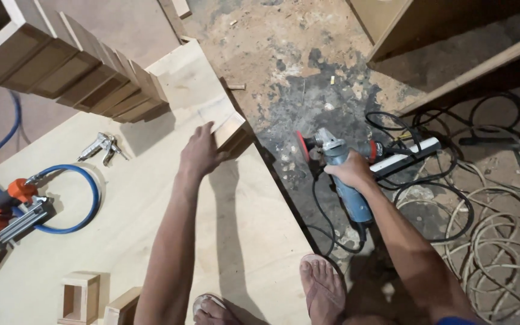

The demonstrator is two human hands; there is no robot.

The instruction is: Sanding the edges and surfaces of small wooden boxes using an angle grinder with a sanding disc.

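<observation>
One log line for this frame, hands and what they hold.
left hand: gripping small wooden box on plywood sheet | right hand: holding blue angle grinder near floor

There was a single view, taken from a camera worn on the person's head; it looked steeply down past both outstretched forearms, close enough that the arms filled the lower half of the frame; the pale flat plywood sheet (151, 198) occupied the left and centre, running away toward the top; the stained, dusty concrete floor (308, 66) took the right side; the person's sandalled feet sat at the bottom edge, almost directly beneath the lens.
</observation>
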